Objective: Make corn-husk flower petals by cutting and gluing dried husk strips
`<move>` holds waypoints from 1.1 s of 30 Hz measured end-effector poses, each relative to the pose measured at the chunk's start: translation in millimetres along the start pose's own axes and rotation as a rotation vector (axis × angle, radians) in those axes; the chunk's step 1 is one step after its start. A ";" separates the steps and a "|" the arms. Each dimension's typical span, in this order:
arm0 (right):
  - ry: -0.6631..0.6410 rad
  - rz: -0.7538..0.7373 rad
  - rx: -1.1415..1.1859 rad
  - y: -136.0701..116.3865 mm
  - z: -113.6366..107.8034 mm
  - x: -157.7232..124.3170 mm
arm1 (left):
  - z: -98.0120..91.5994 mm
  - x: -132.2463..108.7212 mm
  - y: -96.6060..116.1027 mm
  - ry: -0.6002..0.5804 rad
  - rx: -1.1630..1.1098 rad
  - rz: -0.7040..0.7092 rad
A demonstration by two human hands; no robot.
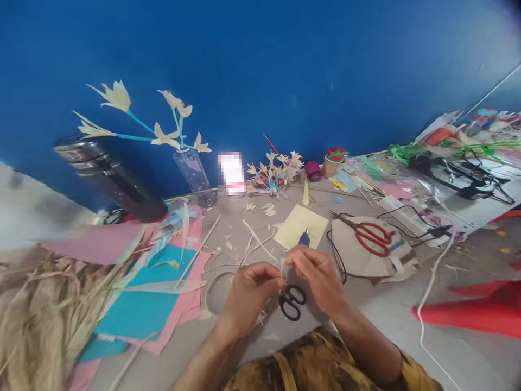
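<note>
Pale strip (pixel 283 267) pinched in front of you

Over the tabletop (pixel 185 339), your left hand (pixel 249 290) and right hand (pixel 319 276) both close fingertips on the strip. It lies directly between them, neither clearly nearer; its long axis seems to point away from you, though fingers hide much of it. Black-handled scissors (pixel 292 302) lie just below. Farther back, a clear bottle (pixel 191 169) holds cream flowers (pixel 116 98); a cup (pixel 331 167) holds red-and-green material (pixel 336 153).

Black plastic scissor handles (pixel 291 302), matt yellow paper (pixel 293 225), fibrous husks (pixel 61 304)
</note>
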State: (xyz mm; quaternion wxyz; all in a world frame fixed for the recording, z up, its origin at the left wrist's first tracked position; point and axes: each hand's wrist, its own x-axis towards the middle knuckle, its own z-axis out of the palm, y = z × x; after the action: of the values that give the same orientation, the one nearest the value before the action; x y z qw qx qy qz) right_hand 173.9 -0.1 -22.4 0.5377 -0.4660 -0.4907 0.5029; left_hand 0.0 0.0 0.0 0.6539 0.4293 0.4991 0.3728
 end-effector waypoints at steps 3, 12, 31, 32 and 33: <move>0.103 0.033 0.058 1.7 -10.5 3.1 | -4.5 -0.7 0.2 -0.034 -0.267 -0.084; -0.278 0.133 -0.056 -7.4 10.2 -11.7 | 4.0 -6.0 -0.1 0.059 -0.472 -0.057; -0.189 -0.020 -0.384 6.8 -15.0 -16.9 | 2.7 -0.4 8.2 0.075 0.208 0.023; -0.164 -0.030 -0.442 10.9 -19.1 -18.6 | -1.3 2.3 16.0 0.101 0.381 0.040; -0.139 -0.041 -0.500 16.0 -23.2 -20.8 | -5.0 6.9 23.6 0.118 0.557 0.075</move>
State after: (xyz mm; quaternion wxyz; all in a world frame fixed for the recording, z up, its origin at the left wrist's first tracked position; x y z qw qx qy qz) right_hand 195.5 -20.1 -41.4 0.3811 -0.5387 -0.6448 0.3858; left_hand -4.7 15.6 19.1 0.4666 0.5879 0.6033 0.2696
